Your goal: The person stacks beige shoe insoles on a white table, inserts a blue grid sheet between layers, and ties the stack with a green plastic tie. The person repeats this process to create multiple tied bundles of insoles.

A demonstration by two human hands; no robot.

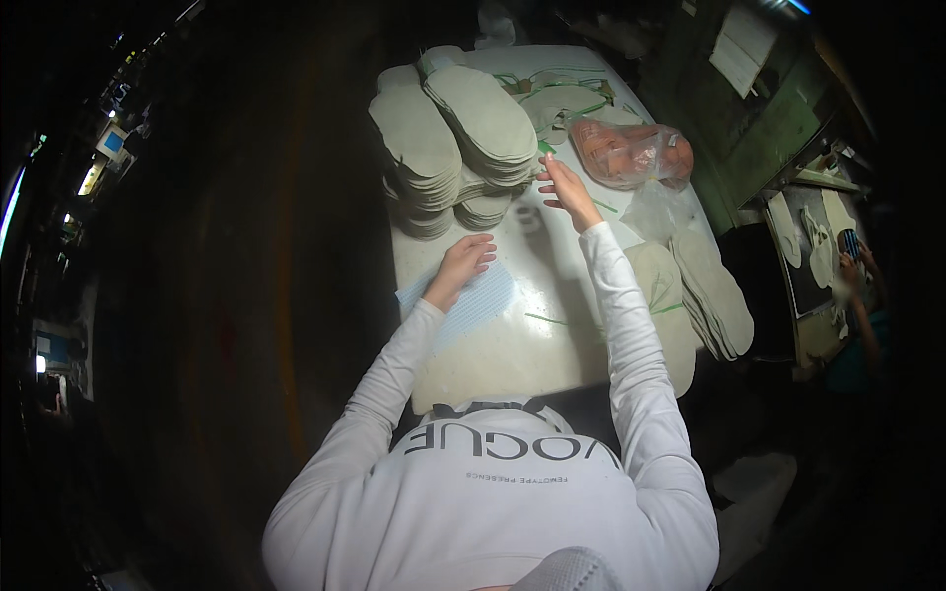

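Observation:
My left hand (465, 266) is over the near part of the table, above a light blue lined sheet (483, 300). Its fingers are loosely bent and apart from the thumb, with nothing seen in them. Farther forward, my right hand (570, 194) reaches up with fingers stretched out, just right of the stacks. No object shows in it. Thick stacks of pale grey-green insole-shaped pieces stand at the far left: one stack (414, 133) on the left and another (483, 108) beside it. A green bit (545, 147) shows by my right fingertips.
A clear plastic bag with orange-brown pieces (631, 153) lies at the table's right. More pale insole pieces (711, 295) rest along the right edge. Loose pieces with green strips (562, 98) lie at the back. Another person's hands (855, 264) work at a bench far right.

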